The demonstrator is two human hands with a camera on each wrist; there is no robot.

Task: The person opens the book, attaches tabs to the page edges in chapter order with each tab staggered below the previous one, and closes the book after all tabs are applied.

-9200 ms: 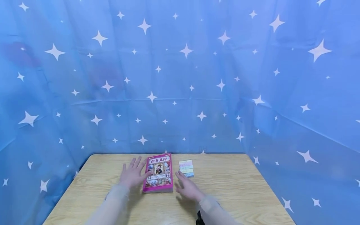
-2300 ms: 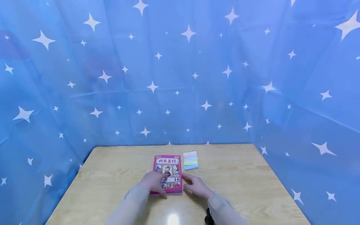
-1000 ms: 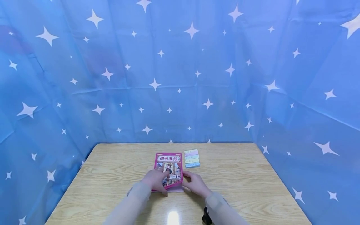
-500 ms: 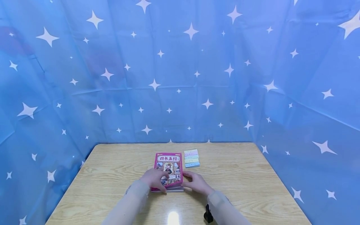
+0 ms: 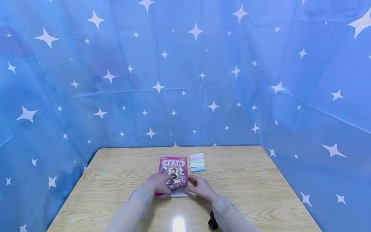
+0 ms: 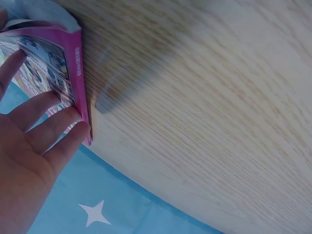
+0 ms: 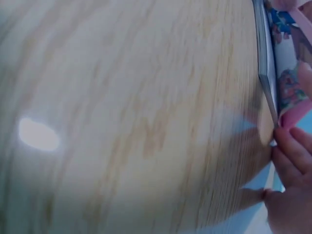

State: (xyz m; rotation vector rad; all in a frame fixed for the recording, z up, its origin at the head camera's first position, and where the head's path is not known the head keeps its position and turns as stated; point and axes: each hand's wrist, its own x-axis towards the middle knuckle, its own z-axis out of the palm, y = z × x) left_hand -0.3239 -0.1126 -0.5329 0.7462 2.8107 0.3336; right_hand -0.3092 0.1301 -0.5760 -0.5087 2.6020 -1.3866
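Note:
A thick paperback comic book (image 5: 173, 163) with a magenta-edged, illustrated cover lies on the table. Its lower right cover corner is bent up, baring pale pages beneath. My left hand (image 5: 158, 183) rests on the lower left of the cover; in the left wrist view its fingers (image 6: 53, 122) lie fairly straight across the pictures. My right hand (image 5: 203, 189) is at the book's right edge, thumb and fingers at the raised corner. In the right wrist view the right fingertips (image 7: 285, 144) touch the corner of the book; how the thumb meets the cover is hidden.
Just right of the book lies a row of coloured sticky notes (image 5: 197, 162) with handwriting. The wooden table (image 5: 237, 180) ends at a blue star-patterned curtain (image 5: 185, 80). Something small and black (image 5: 213, 221) is at the right sleeve.
The book has moved right since the earliest frame, and both hands have closed in on it. Its flat cover has lifted at the lower right, showing more of the pages now.

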